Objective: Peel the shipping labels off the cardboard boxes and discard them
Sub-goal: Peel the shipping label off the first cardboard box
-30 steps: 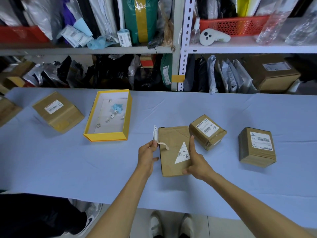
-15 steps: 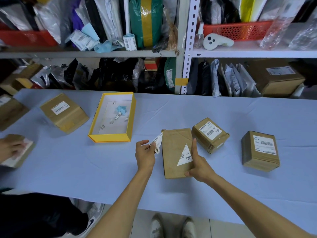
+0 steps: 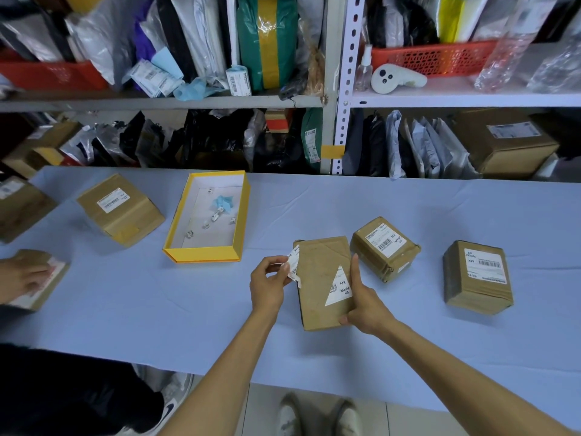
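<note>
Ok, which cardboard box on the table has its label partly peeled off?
The box the right hand steadies: only a white triangle of label is left on it, whereas the neighbouring box and the far-right box carry whole rectangular labels.

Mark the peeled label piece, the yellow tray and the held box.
peeled label piece (image 3: 294,257), head view, printed white face
yellow tray (image 3: 204,255), head view, near outer wall
held box (image 3: 320,262), head view, bare cardboard top

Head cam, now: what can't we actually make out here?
Head view:
- torn label strip: free of the held box or not; left hand covers the join.
- held box's near corner: under the right hand.
- far-left box: cut off by the frame edge.
- label on the near-left box: covered by another person's hand.
- scraps in the yellow tray: too small to identify.
</note>
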A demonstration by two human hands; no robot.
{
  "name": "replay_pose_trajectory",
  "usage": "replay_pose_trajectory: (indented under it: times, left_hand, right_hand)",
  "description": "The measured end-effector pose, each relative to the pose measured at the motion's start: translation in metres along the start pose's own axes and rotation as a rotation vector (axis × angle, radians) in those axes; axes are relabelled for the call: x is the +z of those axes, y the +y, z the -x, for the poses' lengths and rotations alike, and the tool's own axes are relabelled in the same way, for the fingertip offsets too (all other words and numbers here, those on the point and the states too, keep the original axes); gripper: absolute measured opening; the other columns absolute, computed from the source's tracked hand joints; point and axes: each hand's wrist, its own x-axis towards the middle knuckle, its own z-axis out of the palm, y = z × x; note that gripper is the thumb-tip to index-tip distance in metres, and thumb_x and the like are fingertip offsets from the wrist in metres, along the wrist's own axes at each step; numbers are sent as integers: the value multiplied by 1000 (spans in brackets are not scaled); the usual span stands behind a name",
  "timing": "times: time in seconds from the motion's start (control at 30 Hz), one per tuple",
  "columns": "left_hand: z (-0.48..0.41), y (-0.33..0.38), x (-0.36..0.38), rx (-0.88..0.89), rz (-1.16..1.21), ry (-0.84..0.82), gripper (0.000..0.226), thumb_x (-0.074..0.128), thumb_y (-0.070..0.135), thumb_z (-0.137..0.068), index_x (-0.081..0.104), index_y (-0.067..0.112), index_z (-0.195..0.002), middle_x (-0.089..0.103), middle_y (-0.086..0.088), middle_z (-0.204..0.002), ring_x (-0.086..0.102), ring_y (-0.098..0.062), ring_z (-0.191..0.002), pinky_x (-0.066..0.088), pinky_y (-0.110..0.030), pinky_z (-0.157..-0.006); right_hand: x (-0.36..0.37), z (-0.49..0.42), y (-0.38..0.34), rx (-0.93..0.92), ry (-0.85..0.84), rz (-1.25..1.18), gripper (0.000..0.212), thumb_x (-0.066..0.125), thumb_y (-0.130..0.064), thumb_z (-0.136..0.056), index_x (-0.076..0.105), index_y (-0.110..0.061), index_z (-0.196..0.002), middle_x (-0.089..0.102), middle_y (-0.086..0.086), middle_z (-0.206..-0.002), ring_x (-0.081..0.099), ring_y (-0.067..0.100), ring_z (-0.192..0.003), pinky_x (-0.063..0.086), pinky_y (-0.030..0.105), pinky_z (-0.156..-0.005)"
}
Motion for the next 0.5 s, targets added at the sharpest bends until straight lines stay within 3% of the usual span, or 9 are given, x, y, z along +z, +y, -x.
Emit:
replay_pose_trajectory:
  times: [0.17, 0.37, 0.43, 0.5]
  left_hand:
    - [1, 0, 0, -24, -5, -16, 8, 60, 7, -91, 64, 9, -97, 65, -6, -94, 63, -11, -85, 59, -24, -68]
    - [5, 1, 2, 51, -106, 20, 16, 51, 11, -96, 64, 19, -101, 63, -1, -99, 62, -15, -88, 57, -31, -76]
    - [6, 0, 0, 134, -192, 62, 16, 50, 14, -97, 65, 21, -99, 60, -2, -103, 60, -14, -91, 54, -24, -79]
    - [6, 1, -2, 178, -265, 86, 17, 50, 16, -97, 67, 17, -100, 56, -3, -105, 58, -8, -89, 46, -5, -73]
  right_hand:
    - [0, -1, 0, -3, 5, 2, 130, 67, 5, -72, -40, -46, -125, 49, 10, -131, 56, 26, -106, 55, 39, -85]
    - [1, -1, 2, -13, 3, 4, 132, 68, 5, -72, -40, -45, -127, 48, 12, -133, 56, 29, -110, 55, 39, -86]
    - [1, -1, 3, -16, 2, 9, 132, 68, 4, -72, -40, -43, -131, 49, 13, -134, 57, 30, -111, 55, 39, -85]
    - [1, -2, 4, -24, 4, 20, 132, 68, 3, -72, -40, -43, -131, 48, 13, -135, 56, 30, -112, 54, 38, -85]
